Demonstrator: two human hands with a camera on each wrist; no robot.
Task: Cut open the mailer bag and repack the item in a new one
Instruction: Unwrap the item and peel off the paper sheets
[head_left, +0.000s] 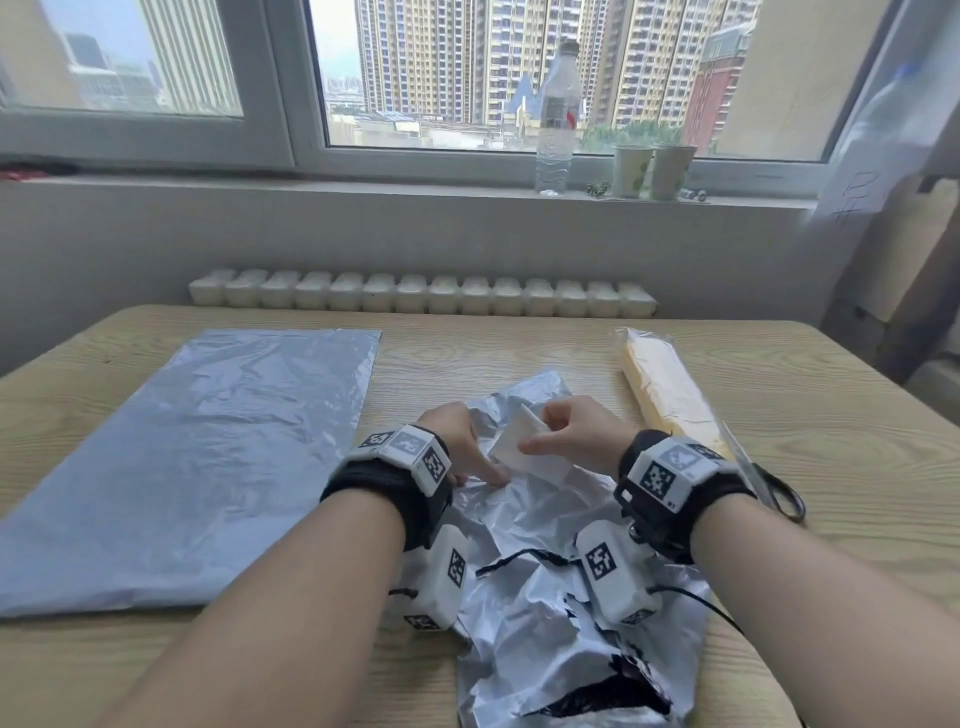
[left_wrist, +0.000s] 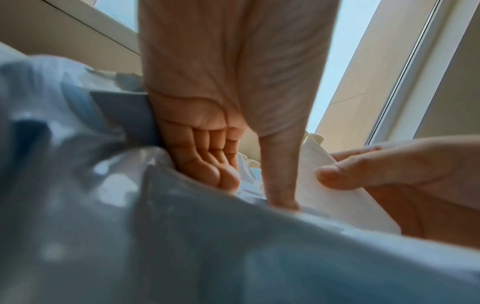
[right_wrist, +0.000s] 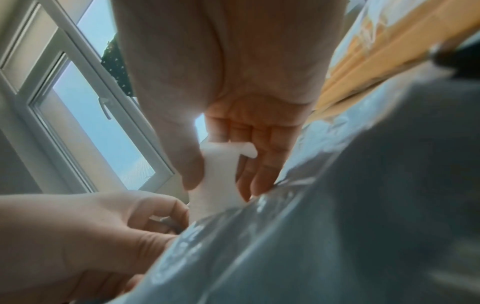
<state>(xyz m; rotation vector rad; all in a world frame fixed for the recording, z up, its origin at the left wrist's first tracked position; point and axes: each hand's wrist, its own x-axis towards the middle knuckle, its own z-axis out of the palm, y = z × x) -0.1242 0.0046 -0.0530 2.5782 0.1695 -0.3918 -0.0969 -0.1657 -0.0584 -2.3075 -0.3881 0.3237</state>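
Note:
The cut-open grey mailer bag (head_left: 540, 525) lies crumpled and torn in the middle of the table, its black lining showing at the tears. My left hand (head_left: 478, 452) grips a fold of this bag (left_wrist: 207, 246), fingers curled into the plastic and thumb pressing down. My right hand (head_left: 540, 431) pinches a flat white item (head_left: 527, 449) between thumb and fingers just above the bag's opening; in the right wrist view the white item (right_wrist: 215, 174) rises out of the grey plastic (right_wrist: 363, 205). A new grey mailer bag (head_left: 197, 457) lies flat on the left.
Scissors (head_left: 763, 478) lie at the right by my right wrist. A long yellow package in clear wrap (head_left: 665, 389) sits beyond them. A water bottle (head_left: 558, 119) and two paper cups (head_left: 631, 171) stand on the windowsill. The wooden table (head_left: 467, 343) ends before a radiator.

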